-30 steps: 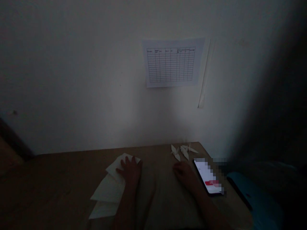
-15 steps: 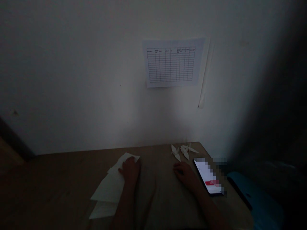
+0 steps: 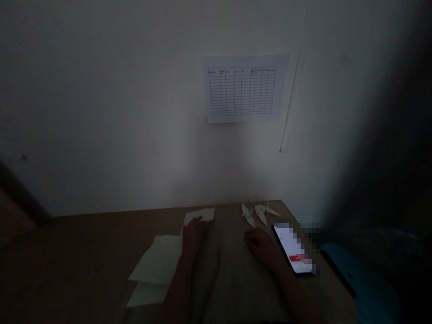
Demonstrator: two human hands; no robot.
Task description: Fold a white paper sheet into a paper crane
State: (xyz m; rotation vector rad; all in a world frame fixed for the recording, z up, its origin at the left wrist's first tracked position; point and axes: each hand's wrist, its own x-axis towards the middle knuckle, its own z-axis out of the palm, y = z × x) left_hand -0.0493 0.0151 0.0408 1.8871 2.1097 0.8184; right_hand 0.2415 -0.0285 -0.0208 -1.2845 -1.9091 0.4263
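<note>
My left hand (image 3: 193,233) is over a small white sheet of paper (image 3: 204,213) near the table's back edge, its fingers bent over the sheet and gripping it. More white paper sheets (image 3: 157,258) lie overlapping to the left of that wrist. My right hand (image 3: 259,243) rests on the table with loosely curled fingers, and nothing shows in it. Just beyond its knuckles sit several folded white paper cranes (image 3: 249,217). A phone (image 3: 293,249) with a lit screen lies right of this hand, partly blurred out.
The wooden table (image 3: 101,252) meets a pale wall (image 3: 118,112) at its back edge. A printed table sheet (image 3: 246,90) hangs on the wall. Beyond the table's right edge is a blue object (image 3: 361,274), perhaps a chair. The light is dim.
My left hand has moved right and slightly toward the wall, drawing the small sheet off the other papers. My right hand stays where it was.
</note>
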